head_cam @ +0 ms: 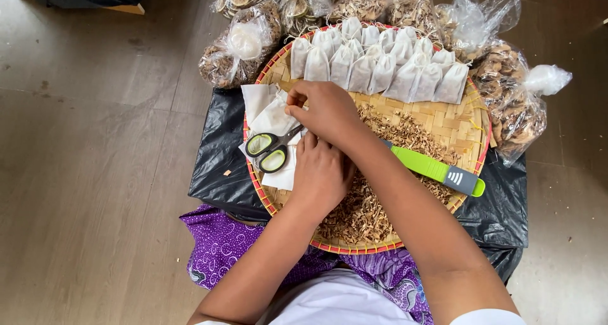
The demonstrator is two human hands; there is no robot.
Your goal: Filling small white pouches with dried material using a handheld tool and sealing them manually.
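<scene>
Both hands meet near the left side of the round woven tray (465, 125), over a small stack of empty white paper pouches (269, 113). The right hand (326, 110) reaches across with its fingers curled and pinched together above the stack; it seems to be nipping the top of one pouch, though the knuckles hide exactly what sits between the fingertips. The left hand (323, 170) lies just below it, fingers bent under and closed, its tips hidden against the same spot, so I cannot tell what it grips.

Judging by this, the step in hand is the closing or readying of a single pouch, with both hands working its mouth. The next move calls for a steady pinch and a short carry to the far edge of the tray, where a row of filled white pouches (380, 65) stands upright, two deep.

Just left of the hands, a pair of scissors (269, 151) with green-lined handles lies on the loose pouches. Dried, chopped bark or root pieces (361, 214) spread across the tray's middle and near edge. A green scoop handle with a grey end (437, 170) pokes out from under the right forearm toward the right edge. Clear bags of dried ingredients (240, 46) crowd the floor beyond the tray, which rests on black plastic sheeting (218, 167).
</scene>
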